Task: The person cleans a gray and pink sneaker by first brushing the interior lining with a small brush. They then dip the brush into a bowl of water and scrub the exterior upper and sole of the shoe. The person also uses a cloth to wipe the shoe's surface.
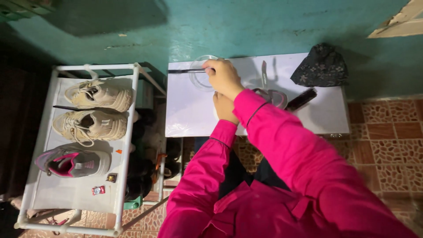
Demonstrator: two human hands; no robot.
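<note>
**Right hand holds a dark tool over the glass bowl**

Pink sleeves (282,176) fill the bottom of the head view, both arms reaching up toward twelve o'clock over the white table (185,110). Right hand (224,78) is out front, its grip closed around a thin dark tool (185,71) that pokes away toward nine o'clock, lying across the rim of a clear glass bowl (200,78). The bowl sits on the table's far left part, right under that hand. Left hand (224,108) is tucked just behind it, at six o'clock from the right, mostly hidden by the right forearm; whether its grip is open or closed, I cannot tell.

At three o'clock from the hands: a slim upright tool (263,76), a dark brush-like handle (302,99), then a dark patterned cloth (320,66) at the table's far corner. Off at nine o'clock, a white shoe rack (48,185) carries two beige sneakers (94,110) and one grey-and-pink one (72,161).
</note>
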